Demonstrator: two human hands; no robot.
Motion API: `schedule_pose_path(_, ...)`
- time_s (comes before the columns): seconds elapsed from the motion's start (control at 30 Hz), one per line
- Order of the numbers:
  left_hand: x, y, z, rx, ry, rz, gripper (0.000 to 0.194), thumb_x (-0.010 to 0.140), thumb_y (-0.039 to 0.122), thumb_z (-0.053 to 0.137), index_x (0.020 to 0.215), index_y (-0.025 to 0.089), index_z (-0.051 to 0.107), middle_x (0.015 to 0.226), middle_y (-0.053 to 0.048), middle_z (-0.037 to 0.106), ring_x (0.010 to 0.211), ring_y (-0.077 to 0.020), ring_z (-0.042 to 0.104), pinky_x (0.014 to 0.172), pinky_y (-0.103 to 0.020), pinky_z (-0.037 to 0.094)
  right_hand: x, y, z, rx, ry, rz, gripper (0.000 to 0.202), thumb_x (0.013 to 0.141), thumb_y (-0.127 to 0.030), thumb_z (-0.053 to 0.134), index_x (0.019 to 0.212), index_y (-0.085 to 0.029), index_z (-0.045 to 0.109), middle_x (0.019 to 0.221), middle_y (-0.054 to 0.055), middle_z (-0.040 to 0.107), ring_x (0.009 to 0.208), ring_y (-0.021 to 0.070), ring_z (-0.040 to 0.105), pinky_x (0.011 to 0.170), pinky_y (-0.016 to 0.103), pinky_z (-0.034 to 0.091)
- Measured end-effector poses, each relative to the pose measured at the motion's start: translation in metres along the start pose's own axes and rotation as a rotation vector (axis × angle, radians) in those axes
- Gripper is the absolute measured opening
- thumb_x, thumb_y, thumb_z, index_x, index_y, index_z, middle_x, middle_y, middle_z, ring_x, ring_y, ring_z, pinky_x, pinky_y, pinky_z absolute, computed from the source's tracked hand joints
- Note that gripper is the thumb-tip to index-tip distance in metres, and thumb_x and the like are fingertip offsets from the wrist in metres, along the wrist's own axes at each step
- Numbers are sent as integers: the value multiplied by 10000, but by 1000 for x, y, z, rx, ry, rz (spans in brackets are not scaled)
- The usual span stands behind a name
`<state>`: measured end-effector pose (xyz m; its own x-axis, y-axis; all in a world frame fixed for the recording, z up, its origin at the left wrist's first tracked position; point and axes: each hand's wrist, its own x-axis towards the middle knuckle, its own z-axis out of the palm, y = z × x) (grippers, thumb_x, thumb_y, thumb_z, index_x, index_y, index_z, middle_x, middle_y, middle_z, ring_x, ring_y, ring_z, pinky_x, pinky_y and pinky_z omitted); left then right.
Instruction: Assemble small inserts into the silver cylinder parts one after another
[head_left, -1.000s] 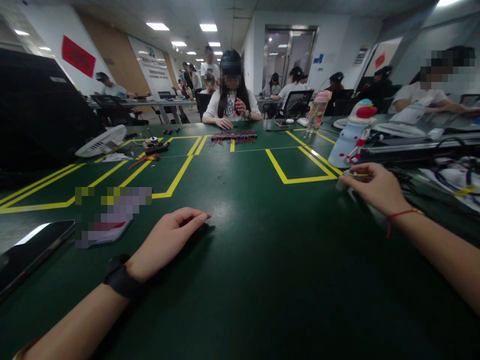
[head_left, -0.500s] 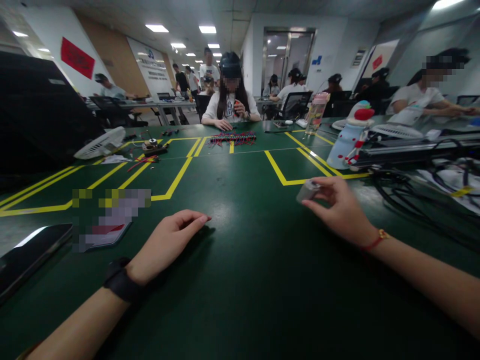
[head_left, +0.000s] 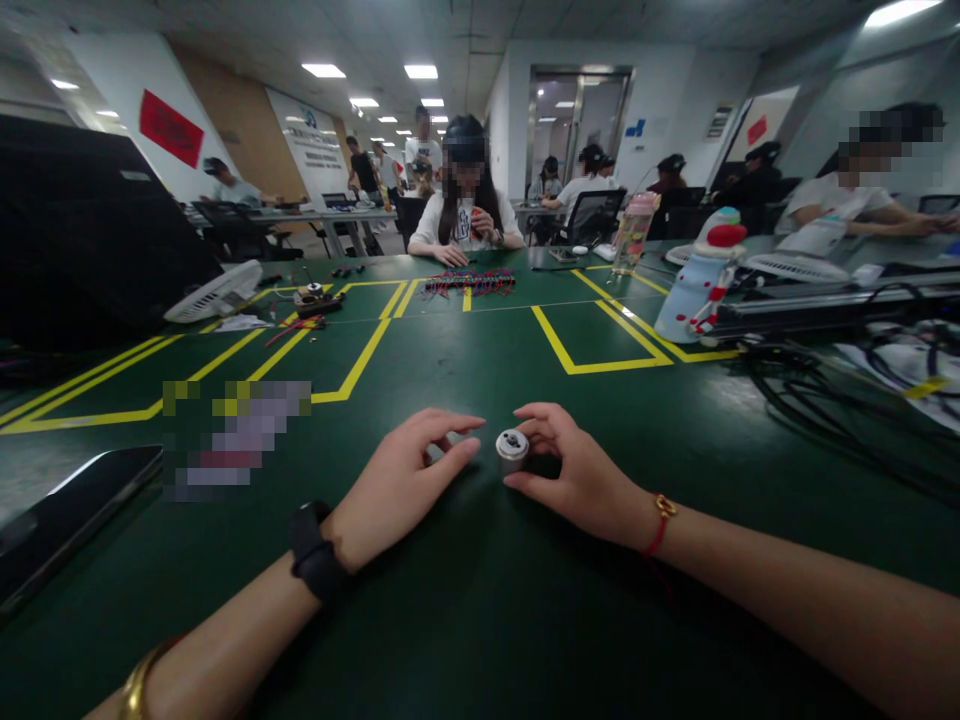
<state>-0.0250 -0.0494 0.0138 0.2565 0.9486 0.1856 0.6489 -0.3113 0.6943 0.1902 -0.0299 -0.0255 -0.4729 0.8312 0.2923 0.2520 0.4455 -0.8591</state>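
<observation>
A small silvery cylinder that looks like an electric motor (head_left: 512, 452) stands upright in front of me, its round end with a short shaft facing up. Curled around its right side are the thumb and fingers of my right hand (head_left: 570, 460), which grips it low, at or just above the table top; whether its base touches is hard to see. My left hand (head_left: 416, 465) is to the left of the motor, empty, with thumb and fingers apart and pointing toward it. A narrow gap separates the left fingertips from the motor.
The green table (head_left: 465, 620) carries yellow tape outlines (head_left: 615, 368). A phone (head_left: 82, 520) lies at the left. Black cables (head_left: 810, 420) and a blue bottle (head_left: 686, 295) are at the right. Across the table, a person sits behind a row of red and blue wired parts (head_left: 471, 283).
My right hand has carried the motor leftward and toward me, turning it upright. My left hand has moved right and its fingers have spread apart.
</observation>
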Motion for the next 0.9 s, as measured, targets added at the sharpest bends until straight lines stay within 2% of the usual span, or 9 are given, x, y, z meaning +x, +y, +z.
schedule_pose_path(0.13, 11, 23, 15, -7, -5, 112, 261, 869, 399, 511, 1003, 270, 693, 1028, -25, 631, 910, -169, 584, 752, -290, 461, 1, -1, 1, 7, -22, -9, 571, 721, -215, 676, 1210, -207, 380, 1103, 50, 588, 995, 132, 588, 890, 321, 504)
schedule_pose_path(0.23, 16, 28, 16, -21, 57, 127, 225, 854, 381, 542, 888, 246, 718, 973, -28, 639, 882, -167, 586, 754, -293, 455, 1, -1, 0, -43, -5, -22, 586, 716, -235, 682, 1222, -209, 388, 1085, 52, 596, 965, 142, 594, 847, 333, 514)
schedule_pose_path(0.33, 16, 22, 10, -47, 155, 76, 248, 834, 421, 560, 904, 239, 712, 942, -34, 648, 838, -177, 590, 707, -298, 458, 1, 0, 0, -120, 35, -32, 569, 717, -249, 676, 1224, -218, 420, 1092, 53, 592, 967, 152, 585, 810, 332, 519)
schedule_pose_path(0.4, 15, 15, 8, -43, 169, 39, 262, 813, 445, 578, 915, 247, 718, 930, -32, 651, 829, -182, 593, 716, -308, 458, 1, 1, -1, -153, 52, -44, 521, 727, -249, 659, 1205, -224, 453, 1099, 52, 586, 961, 150, 583, 791, 322, 522)
schedule_pose_path(0.57, 9, -3, 22, 99, 2, 7, 216, 788, 431, 611, 858, 277, 746, 887, -24, 656, 846, -201, 595, 778, -339, 444, 1, 2, -2, -166, 46, -52, 434, 744, -255, 637, 1155, -214, 504, 1076, 48, 591, 912, 137, 586, 775, 309, 523)
schedule_pose_path(0.73, 8, -7, 36, 188, -19, 18, 261, 784, 489, 593, 881, 296, 740, 899, -20, 673, 854, -219, 594, 754, -343, 432, 0, 0, 1, -179, 49, -58, 511, 751, -309, 637, 1229, -233, 473, 1109, 45, 582, 920, 139, 579, 792, 317, 522)
schedule_pose_path(0.83, 10, -6, 27, 148, -2, 0, 334, 762, 496, 615, 1005, 287, 709, 938, -26, 671, 850, -214, 598, 740, -328, 436, 4, -3, -9, -234, 69, -55, 456, 756, -278, 618, 1198, -237, 510, 1101, 43, 591, 890, 137, 585, 778, 313, 520)
schedule_pose_path(0.9, 10, -6, 13, 121, 27, -55, 402, 766, 517, 597, 1080, 278, 677, 966, -28, 669, 807, -204, 600, 706, -321, 438, 8, -1, -31, -294, 173, -8, 437, 752, -295, 615, 1170, -203, 525, 1066, 62, 602, 851, 140, 591, 740, 306, 518)
